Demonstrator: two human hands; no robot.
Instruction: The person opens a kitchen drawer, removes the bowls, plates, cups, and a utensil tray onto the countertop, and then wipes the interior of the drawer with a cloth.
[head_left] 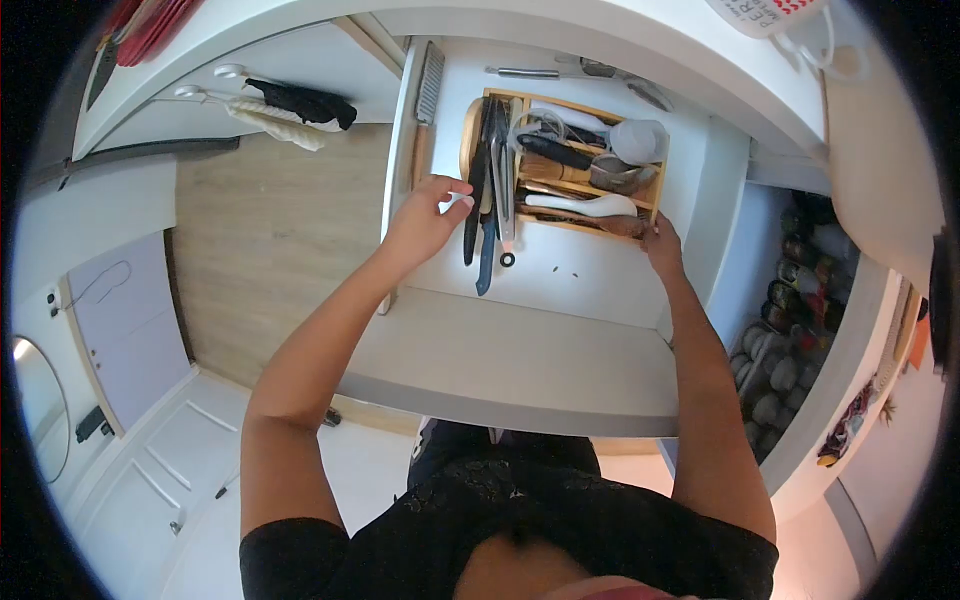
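Pale floor (pixel 270 220) lies at 9 o'clock of the open drawer (pixel 620 280). The tray (pixel 659 190) sits inside it, towards 12. The left hand (pixel 430 210), at the tray's 8 o'clock, has thumb and forefinger parted beside a black knife (pixel 470 235). The right hand (pixel 662 247) is at the tray's 5 o'clock corner; I cannot tell whether it grips.

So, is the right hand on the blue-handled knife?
No, the right hand is at a corner of the wooden organizer, while the blue-handled knife lies nearer the left hand.
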